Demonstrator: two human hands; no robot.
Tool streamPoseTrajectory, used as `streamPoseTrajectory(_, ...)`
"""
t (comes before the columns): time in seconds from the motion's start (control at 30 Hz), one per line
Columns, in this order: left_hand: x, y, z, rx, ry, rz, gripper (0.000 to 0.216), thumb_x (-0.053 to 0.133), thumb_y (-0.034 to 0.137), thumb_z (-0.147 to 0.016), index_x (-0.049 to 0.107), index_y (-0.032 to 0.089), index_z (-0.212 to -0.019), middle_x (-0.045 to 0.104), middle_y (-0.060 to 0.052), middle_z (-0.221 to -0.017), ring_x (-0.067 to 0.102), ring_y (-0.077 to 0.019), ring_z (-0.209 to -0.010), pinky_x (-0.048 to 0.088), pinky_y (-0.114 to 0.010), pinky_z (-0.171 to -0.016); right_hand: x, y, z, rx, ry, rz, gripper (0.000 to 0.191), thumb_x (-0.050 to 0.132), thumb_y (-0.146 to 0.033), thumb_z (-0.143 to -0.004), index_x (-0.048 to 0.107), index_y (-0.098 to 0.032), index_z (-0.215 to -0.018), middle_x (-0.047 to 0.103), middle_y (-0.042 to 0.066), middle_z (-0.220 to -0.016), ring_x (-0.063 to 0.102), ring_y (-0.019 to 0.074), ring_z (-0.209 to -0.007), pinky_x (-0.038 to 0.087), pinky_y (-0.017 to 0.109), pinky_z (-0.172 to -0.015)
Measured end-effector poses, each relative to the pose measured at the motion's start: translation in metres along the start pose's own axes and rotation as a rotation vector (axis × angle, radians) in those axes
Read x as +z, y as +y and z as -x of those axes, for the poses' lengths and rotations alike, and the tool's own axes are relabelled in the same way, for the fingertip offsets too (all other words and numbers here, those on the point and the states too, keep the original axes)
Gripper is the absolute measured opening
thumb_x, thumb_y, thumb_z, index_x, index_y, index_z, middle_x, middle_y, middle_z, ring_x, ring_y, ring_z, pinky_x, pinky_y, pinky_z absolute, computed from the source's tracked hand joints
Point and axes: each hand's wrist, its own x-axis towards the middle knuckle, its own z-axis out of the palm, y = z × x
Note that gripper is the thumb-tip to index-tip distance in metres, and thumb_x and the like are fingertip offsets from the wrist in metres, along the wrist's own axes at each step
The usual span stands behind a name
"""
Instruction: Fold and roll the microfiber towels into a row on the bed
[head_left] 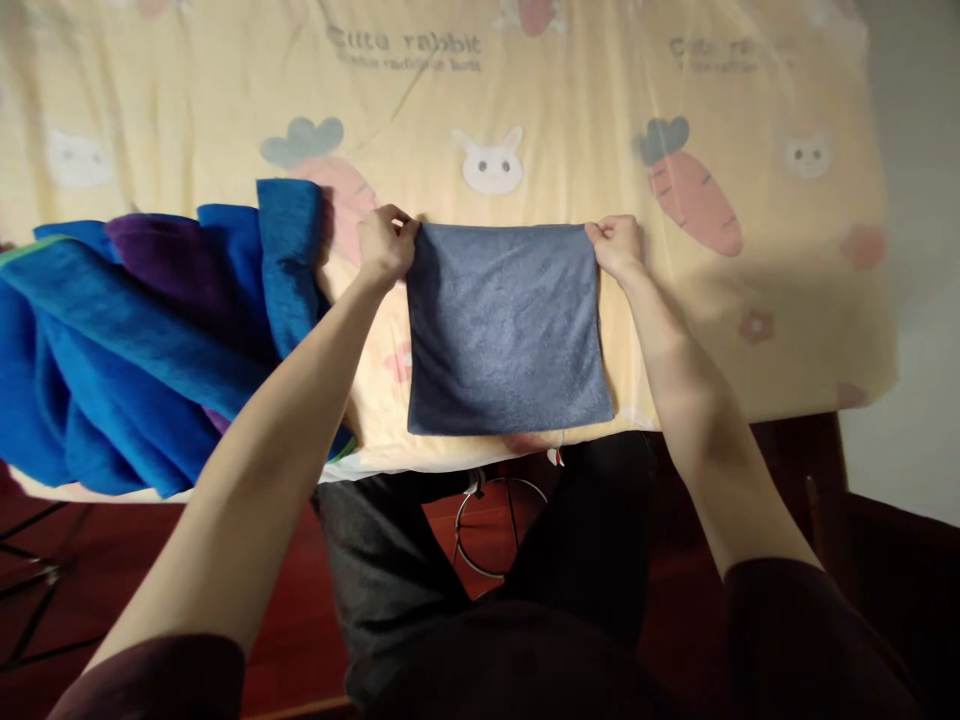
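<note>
A grey-blue towel [510, 325] lies spread out nearly flat in a rough rectangle, close to the front edge of the covered table. My left hand [388, 243] pinches its far left corner between thumb and fingers. At the far right corner, my right hand [616, 246] grips the cloth the same way. A few soft wrinkles run over the towel's surface, and its near edge rests just inside the table edge.
To the left, a heap of blue cloths [150, 340] with a purple cloth [169, 262] among them reaches the front edge. A yellow tablecloth [570, 90] printed with rabbits and carrots covers the table. A pale wall [915, 300] stands at right. My legs [390, 570] are below.
</note>
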Motion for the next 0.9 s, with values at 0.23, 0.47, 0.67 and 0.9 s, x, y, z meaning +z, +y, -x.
streamPoseTrajectory(0.23,0.003,0.035,0.005,-0.003,0.033,-0.043,0.05,0.053,0.068,-0.106,0.061,0.018,-0.099,0.075,-0.004,-0.088,0.067,-0.0229,-0.128,0.054,-0.035,-0.108,0.001,-0.03,0.001,0.168,0.094,0.248,0.033,0.062,-0.03,-0.112,0.072,-0.001,-0.099,0.078,0.018,-0.105,0.065,0.0145,-0.093,0.046,0.031,-0.09)
streamPoseTrajectory(0.47,0.005,0.04,0.012,0.016,0.053,-0.092,0.05,0.037,0.063,-0.115,0.051,0.018,-0.097,0.07,-0.001,-0.085,0.054,-0.0155,-0.143,0.042,-0.036,-0.114,0.003,-0.035,0.003,0.191,0.139,0.241,0.034,0.054,-0.03,-0.117,0.069,-0.001,-0.106,0.078,0.021,-0.112,0.067,0.0143,-0.101,0.046,0.031,-0.098)
streamPoseTrajectory(0.67,0.014,0.04,0.027,0.303,-0.113,-0.237,0.065,0.03,0.072,-0.108,0.063,0.018,-0.123,0.069,-0.009,-0.15,0.007,-0.019,-0.174,0.011,-0.048,-0.14,0.011,-0.067,0.034,0.024,0.144,0.389,0.038,0.053,-0.025,-0.116,0.06,-0.003,-0.147,0.059,0.024,-0.156,0.053,0.0328,-0.146,0.039,0.053,-0.125)
streamPoseTrajectory(0.9,0.058,0.031,0.083,0.47,-0.185,-0.255,0.075,0.051,0.069,-0.1,0.057,0.025,-0.16,0.038,-0.005,-0.18,0.005,-0.032,-0.175,-0.002,-0.058,-0.144,0.075,-0.083,0.089,-0.375,-0.169,0.441,0.059,0.041,-0.038,-0.117,0.04,-0.019,-0.173,0.027,0.006,-0.185,0.02,0.0288,-0.173,0.013,0.055,-0.144)
